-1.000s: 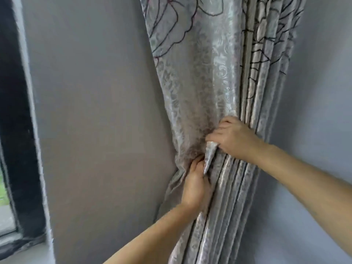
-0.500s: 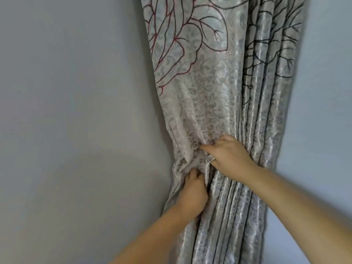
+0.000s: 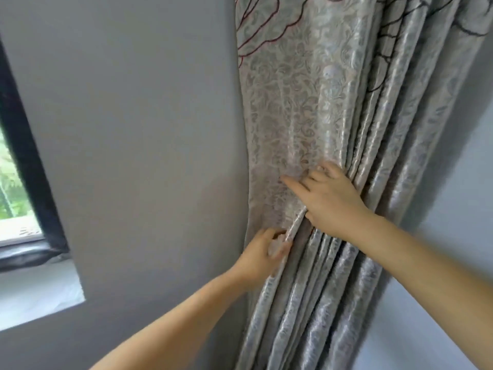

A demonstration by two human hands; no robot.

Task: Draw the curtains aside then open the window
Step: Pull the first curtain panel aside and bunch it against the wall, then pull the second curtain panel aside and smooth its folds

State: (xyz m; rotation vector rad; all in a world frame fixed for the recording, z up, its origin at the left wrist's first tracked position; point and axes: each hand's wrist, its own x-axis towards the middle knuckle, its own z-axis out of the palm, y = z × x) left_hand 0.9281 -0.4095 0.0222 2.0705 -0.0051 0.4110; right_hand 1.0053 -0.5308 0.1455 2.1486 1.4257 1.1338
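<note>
A silvery grey patterned curtain (image 3: 314, 108) hangs bunched in folds against the wall, right of centre. My left hand (image 3: 260, 256) pinches a narrow fold at the curtain's left edge. Just above and to the right, my right hand (image 3: 330, 198) lies on the fabric with the forefinger stretched left and the thumb against the same fold. The window (image 3: 12, 166) shows at the far left: a black frame with green outside.
A bare grey wall (image 3: 144, 134) fills the space between window and curtain. A pale window sill (image 3: 34, 295) lies below the frame at the lower left. More grey wall stands to the right of the curtain.
The view has swung left, so the window is back in sight. My right hand has spread its forefinger out over the fabric; my left hand keeps pinching the fold.
</note>
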